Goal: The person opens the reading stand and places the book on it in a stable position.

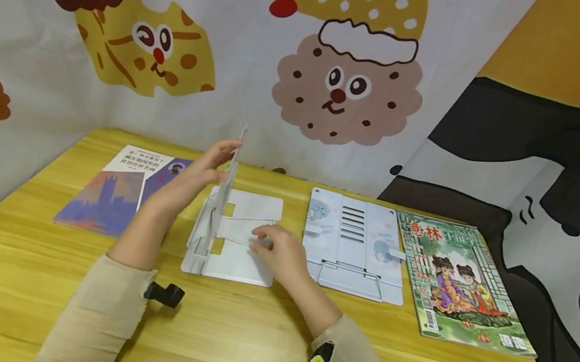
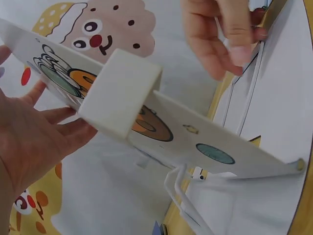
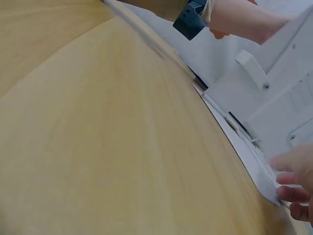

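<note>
A white folding book stand [image 1: 245,270] lies with its base on the table, its panel standing nearly upright and edge-on in the head view. Against the panel's printed face [image 2: 210,152], my left hand [image 1: 195,174] rests with its fingers spread. That face carries cartoon pictures and a white clip [image 2: 120,93]. Over the base, my right hand [image 1: 282,256] hangs with loosely bent fingers beside the thin prop piece [image 1: 239,229]. Whether its fingertips touch the prop cannot be told. The panel's plain back [image 3: 283,83] shows in the right wrist view.
Left of the stand lies a blue-purple book [image 1: 107,194]. To the right a second book stand [image 1: 351,243], with pale blue prints, lies flat, and a green magazine [image 1: 467,283] is beside it. A printed curtain [image 1: 245,69] hangs behind the wooden table [image 1: 216,336].
</note>
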Action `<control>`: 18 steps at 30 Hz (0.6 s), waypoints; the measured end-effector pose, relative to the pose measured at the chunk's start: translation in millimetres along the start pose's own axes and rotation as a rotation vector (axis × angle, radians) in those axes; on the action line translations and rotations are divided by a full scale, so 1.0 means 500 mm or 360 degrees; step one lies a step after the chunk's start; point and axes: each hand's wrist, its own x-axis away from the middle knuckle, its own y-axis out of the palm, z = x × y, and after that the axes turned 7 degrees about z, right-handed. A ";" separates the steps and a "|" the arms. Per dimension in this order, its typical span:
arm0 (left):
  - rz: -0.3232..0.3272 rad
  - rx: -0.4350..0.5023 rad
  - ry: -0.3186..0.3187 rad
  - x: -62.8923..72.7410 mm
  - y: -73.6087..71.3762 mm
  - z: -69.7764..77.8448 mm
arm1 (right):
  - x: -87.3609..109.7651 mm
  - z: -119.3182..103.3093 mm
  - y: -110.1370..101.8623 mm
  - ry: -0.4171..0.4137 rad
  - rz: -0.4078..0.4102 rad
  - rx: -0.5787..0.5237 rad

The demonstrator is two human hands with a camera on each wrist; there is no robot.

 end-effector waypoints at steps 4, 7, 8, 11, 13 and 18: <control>-0.0014 0.0086 -0.0027 0.002 -0.010 -0.004 | -0.002 0.009 0.007 0.0027 -0.0074 0.0039; -0.0014 0.0133 -0.0054 0.003 -0.017 -0.007 | -0.004 0.011 0.010 0.0036 -0.0107 0.0068; -0.0012 0.0140 -0.0062 0.003 -0.019 -0.009 | -0.004 0.012 0.011 0.0030 -0.0117 0.0084; -0.0007 0.0163 -0.0067 0.002 -0.022 -0.013 | -0.007 0.014 0.014 0.0010 -0.0146 0.0124; -0.0008 0.0172 -0.0065 0.002 -0.022 -0.014 | -0.007 0.016 0.016 -0.0003 -0.0159 0.0141; -0.0016 0.0174 -0.0063 0.001 -0.019 -0.016 | -0.004 0.020 0.017 -0.0046 -0.0166 0.0150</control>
